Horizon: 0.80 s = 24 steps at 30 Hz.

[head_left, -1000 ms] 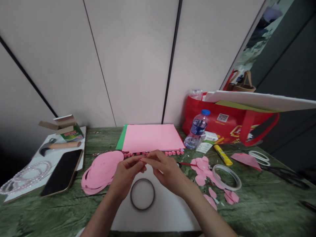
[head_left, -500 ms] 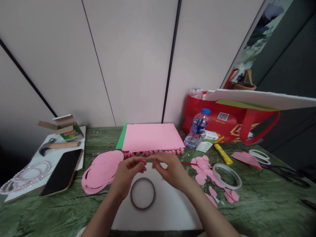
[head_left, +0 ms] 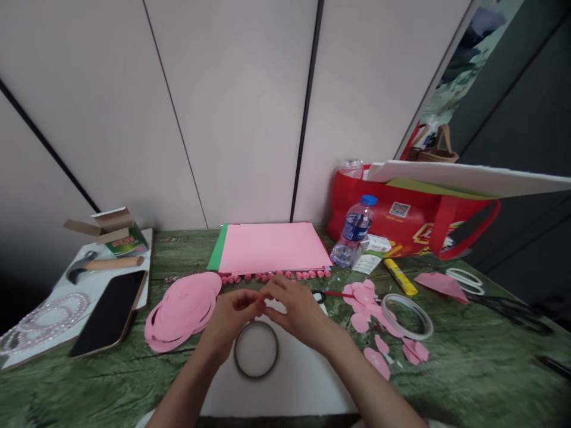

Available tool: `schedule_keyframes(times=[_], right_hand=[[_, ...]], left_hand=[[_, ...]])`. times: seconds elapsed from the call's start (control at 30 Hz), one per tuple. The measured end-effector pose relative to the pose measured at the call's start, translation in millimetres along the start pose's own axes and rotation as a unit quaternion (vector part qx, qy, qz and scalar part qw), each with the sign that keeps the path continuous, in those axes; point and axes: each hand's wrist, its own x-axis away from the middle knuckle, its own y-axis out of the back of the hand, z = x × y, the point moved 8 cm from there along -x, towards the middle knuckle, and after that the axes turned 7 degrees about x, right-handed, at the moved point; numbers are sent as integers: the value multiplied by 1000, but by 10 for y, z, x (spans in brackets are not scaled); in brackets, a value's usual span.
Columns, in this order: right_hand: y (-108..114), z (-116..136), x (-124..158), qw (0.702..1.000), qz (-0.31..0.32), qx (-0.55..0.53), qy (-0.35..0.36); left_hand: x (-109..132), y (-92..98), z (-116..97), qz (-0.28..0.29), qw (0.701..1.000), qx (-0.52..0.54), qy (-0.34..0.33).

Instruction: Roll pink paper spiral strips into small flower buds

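Observation:
My left hand (head_left: 232, 318) and my right hand (head_left: 297, 309) meet fingertip to fingertip above a white board (head_left: 285, 380), both pinched on something small that I cannot make out. Just below the fingers a brown tape ring (head_left: 256, 349) lies flat on the board. A row of small pink balls (head_left: 276, 276) runs along the table just beyond my hands. Left of my left hand sits a pile of pink paper spirals (head_left: 181, 309).
Pink and green paper sheets (head_left: 272, 246) lie at the back. Pink petals (head_left: 368, 303), a clear tape roll (head_left: 408, 315), a glue stick (head_left: 400, 276), scissors (head_left: 508, 306), a water bottle (head_left: 352, 235) and a red bag (head_left: 419, 223) stand right. A phone (head_left: 109, 312), hammer (head_left: 102, 264), beads (head_left: 40, 318) and small box (head_left: 120, 235) lie left.
The hands have stayed pinched together and shifted slightly lower toward the tape ring. The view has drifted a little; nothing on the table has moved.

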Motion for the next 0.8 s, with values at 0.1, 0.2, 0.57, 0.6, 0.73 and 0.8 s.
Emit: schedule_keyframes(times=[0.1,0.2,0.57,0.6,0.73,0.8], right_hand=[[-20,-9,1,1000,-10,-1,5],[-29,-14,1,1000,-19,-3,10],[40,-98,-5,994,-53,-98,-12],[41,-94,-4,994,-54,-96,-9],[16,-56,-5,995,-51,-87,5],[8,-23,-7,995,-53,-79,17]], left_hand=[[-14,7,43,4,1000,5,9],[-21,-13,54,20,999,36,12],[15,-38,-9,30,995,87,31],[14,-34,-6,28,996,81,29],[8,-24,-1,18,998,57,15],[3,-15,-15,9,999,42,5]])
